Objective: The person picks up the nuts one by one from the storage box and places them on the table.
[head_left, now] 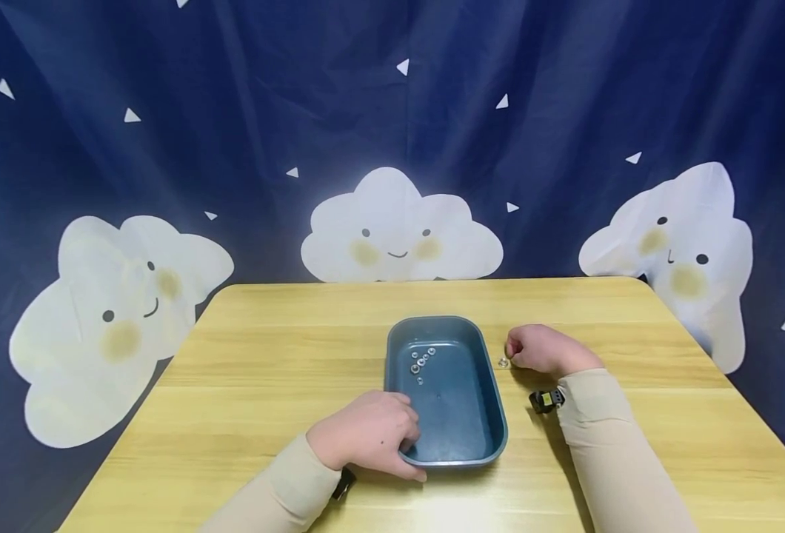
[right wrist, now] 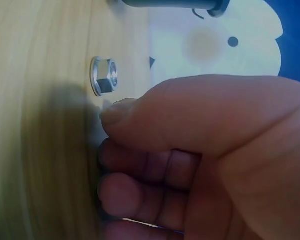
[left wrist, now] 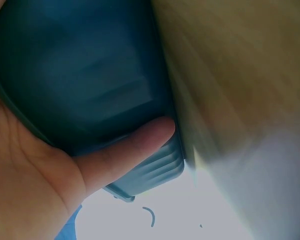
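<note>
A blue plastic tray (head_left: 459, 414) stands on the wooden table, with several small silver nuts (head_left: 421, 362) lying at its far left inside. My left hand (head_left: 369, 433) grips the tray's near left corner; its thumb lies along the outer wall in the left wrist view, while the other fingers reach over the rim. Right of the tray, my right hand (head_left: 546, 349) is low over the table with its fingers curled. Beside its thumb, a silver flange nut (right wrist: 105, 76) rests on the tabletop, slightly apart from the thumb tip. I see nothing held in this hand.
The light wooden table (head_left: 286, 340) extends to both sides of the tray. Behind it hangs a dark blue curtain (head_left: 352, 89) printed with white clouds and triangles. A small black wrist device (head_left: 546, 400) sits under the right cuff.
</note>
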The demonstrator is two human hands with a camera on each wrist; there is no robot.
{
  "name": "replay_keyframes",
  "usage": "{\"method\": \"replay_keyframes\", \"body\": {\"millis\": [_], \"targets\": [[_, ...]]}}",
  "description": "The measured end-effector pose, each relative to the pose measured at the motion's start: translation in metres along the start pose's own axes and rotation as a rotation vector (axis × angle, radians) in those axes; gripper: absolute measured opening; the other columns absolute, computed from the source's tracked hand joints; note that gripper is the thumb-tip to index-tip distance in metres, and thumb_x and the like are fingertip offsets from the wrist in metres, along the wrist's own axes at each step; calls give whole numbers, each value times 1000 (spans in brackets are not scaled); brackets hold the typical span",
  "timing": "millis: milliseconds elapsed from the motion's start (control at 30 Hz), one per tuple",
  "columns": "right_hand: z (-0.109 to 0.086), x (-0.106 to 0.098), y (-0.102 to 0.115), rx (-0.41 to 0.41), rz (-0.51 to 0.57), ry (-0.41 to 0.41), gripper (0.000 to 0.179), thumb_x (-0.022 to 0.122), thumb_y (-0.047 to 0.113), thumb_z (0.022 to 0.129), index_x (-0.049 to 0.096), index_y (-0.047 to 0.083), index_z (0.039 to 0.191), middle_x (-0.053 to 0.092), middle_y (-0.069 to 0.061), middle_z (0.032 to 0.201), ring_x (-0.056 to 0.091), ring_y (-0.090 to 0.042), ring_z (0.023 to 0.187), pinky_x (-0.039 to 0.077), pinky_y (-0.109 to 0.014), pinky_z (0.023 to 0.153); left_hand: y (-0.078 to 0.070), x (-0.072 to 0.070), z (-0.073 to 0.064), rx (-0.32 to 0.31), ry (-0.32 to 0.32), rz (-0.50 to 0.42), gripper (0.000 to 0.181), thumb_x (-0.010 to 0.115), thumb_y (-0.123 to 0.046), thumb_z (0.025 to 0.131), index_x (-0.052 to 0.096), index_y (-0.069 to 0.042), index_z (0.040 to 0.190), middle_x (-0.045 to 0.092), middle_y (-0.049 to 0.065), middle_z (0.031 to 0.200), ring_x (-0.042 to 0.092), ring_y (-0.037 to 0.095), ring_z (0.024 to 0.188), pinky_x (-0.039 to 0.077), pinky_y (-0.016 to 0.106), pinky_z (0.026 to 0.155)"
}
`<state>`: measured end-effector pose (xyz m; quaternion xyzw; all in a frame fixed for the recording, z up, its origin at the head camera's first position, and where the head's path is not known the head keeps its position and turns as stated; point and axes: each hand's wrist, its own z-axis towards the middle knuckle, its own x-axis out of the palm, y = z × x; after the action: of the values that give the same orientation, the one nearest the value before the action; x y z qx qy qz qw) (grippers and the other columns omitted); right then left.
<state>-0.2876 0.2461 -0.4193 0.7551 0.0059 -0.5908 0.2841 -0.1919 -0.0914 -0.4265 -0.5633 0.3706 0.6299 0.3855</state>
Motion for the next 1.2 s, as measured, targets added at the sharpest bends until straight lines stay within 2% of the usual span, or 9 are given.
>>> {"method": "replay_keyframes", "body": {"millis": [367, 667, 967, 1200], "targets": [[1, 3, 2, 0, -22, 10, 12, 63, 3, 81, 62, 15, 81, 57, 2, 77, 52, -18, 72, 41, -35, 68, 0, 0, 0, -6, 16, 4, 54, 73, -68, 77, 44, -28, 53, 36, -21, 60, 38, 3, 63, 32, 17, 61], [-1, -4, 6, -13, 7, -23, 8, 68, 10, 85, 63, 15, 83, 59, 4, 78, 55, -17, 75, 44, -37, 73, -1, -1, 1, -10, 20, 11, 55, 72, -69, 77, 44, -28, 53, 36, -21, 60, 38, 3, 64, 32, 17, 59], [-4, -17, 21, -62, -14, -48, 10, 68, 11, 87, 60, 15, 82, 55, 5, 71, 50, -15, 67, 42, -35, 66, 0, 0, 1, -10, 16, 19, 55, 72, -69, 76, 44, -28, 53, 35, -21, 60, 38, 3, 64, 31, 18, 57], [-11, -26, 39, -102, -18, -84, 10, 65, 12, 89, 60, 17, 82, 55, 6, 72, 51, -14, 68, 42, -35, 66, 0, -1, 0, -5, 25, 22, 55, 72, -69, 77, 44, -28, 53, 35, -21, 60, 38, 3, 64, 31, 18, 59]]}}
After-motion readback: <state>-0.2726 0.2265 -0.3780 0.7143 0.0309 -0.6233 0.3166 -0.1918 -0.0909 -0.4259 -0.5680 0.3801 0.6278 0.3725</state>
